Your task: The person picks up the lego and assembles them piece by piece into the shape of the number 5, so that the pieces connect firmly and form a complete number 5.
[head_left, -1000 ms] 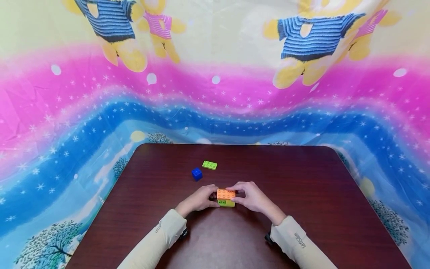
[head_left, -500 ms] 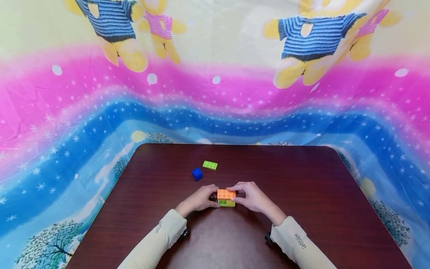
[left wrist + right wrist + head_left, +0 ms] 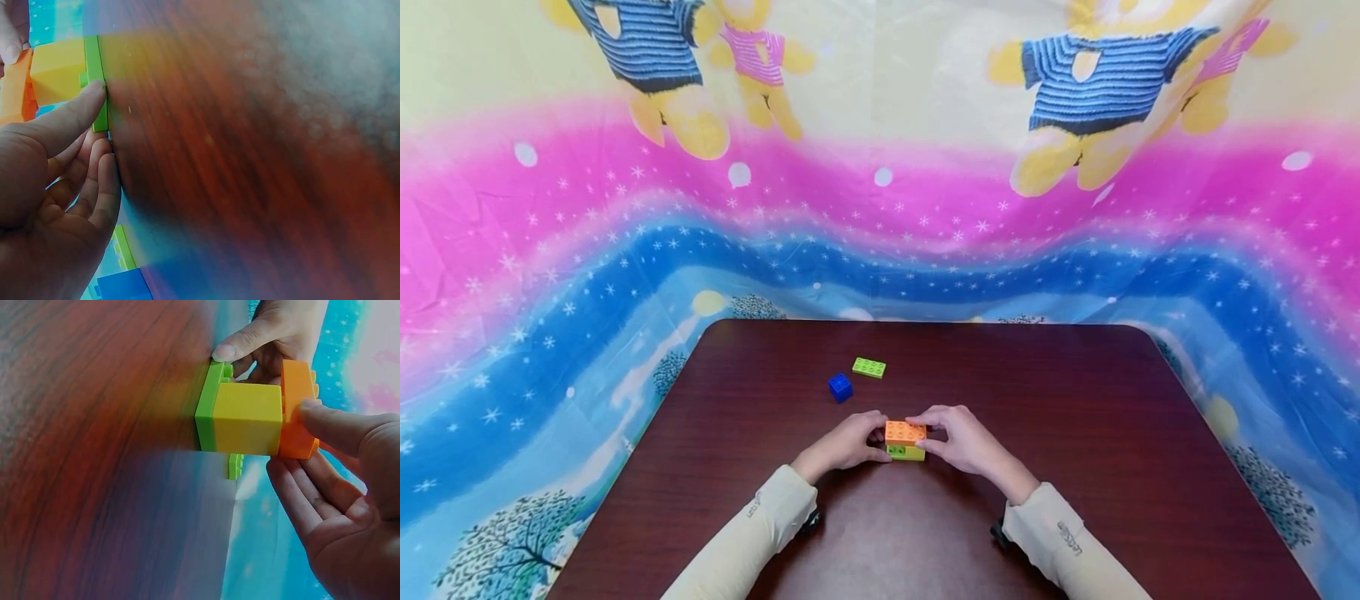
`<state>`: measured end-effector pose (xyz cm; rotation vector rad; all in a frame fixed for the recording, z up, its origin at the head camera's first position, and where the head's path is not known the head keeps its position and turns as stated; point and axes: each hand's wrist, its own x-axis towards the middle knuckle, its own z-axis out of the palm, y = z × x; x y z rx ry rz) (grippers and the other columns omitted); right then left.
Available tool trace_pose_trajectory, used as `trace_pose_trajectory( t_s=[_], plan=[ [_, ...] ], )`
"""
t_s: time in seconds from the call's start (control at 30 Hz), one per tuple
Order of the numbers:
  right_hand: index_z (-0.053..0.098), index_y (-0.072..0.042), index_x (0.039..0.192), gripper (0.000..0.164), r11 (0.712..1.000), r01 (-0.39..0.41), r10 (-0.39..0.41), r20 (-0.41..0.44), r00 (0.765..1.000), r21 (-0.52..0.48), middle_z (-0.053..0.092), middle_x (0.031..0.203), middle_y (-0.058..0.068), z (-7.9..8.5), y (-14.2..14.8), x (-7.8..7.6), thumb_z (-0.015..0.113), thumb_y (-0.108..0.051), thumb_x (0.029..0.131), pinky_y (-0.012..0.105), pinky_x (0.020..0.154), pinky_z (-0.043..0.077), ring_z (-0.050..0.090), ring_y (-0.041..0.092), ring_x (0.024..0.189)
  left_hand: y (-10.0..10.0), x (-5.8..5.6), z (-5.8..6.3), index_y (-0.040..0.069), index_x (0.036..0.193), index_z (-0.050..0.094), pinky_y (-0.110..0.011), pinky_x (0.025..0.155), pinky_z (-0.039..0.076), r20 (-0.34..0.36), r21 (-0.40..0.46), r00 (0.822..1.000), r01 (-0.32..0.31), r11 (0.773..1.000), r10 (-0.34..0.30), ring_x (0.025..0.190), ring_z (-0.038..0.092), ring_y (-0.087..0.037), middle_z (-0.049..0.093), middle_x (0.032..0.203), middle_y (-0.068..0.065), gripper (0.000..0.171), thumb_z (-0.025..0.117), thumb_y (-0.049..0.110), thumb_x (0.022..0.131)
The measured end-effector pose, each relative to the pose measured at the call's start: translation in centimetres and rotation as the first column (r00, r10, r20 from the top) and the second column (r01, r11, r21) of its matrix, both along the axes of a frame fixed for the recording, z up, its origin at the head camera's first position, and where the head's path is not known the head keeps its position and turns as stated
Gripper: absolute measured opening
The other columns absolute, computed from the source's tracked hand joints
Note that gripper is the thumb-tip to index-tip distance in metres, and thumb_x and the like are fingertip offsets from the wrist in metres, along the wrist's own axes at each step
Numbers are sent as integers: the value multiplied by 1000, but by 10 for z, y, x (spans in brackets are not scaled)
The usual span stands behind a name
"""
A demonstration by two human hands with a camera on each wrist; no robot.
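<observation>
Three toy building bricks form a small stack at the table's middle. At its base lies a lime green plate brick point(image 3: 205, 415), a yellow block point(image 3: 247, 419) stands on one end of it, and an orange brick point(image 3: 901, 433) tops the yellow block. Studs of the base show at the left end, under the orange overhang. My left hand point(image 3: 848, 443) pinches the green base at that end, its thumb on the near side in the left wrist view. With thumb and fingers, my right hand point(image 3: 966, 442) holds the orange brick at its right end.
Beyond the left hand, a blue brick point(image 3: 840, 387) sits on the dark brown table point(image 3: 1075, 375). A second lime green plate brick point(image 3: 868, 367) lies just behind it. A printed cloth point(image 3: 925, 208) hangs behind the table's far edge.
</observation>
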<state>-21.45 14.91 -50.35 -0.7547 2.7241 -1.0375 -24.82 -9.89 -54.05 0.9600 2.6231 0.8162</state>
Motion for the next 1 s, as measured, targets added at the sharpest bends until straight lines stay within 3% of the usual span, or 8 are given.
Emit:
trace_pose_trajectory(
  t_s=[1.0],
  plan=[
    [74, -22, 130, 43, 999, 6, -5, 26, 1000, -41, 73, 119, -1, -2, 3, -1, 83, -15, 89, 38, 92, 61, 69, 16, 105, 0, -2, -1, 13, 108, 67, -24, 81, 54, 3, 5, 1000, 7, 1000, -7, 90, 62, -10, 61, 97, 4, 29, 86, 20, 87]
  ],
)
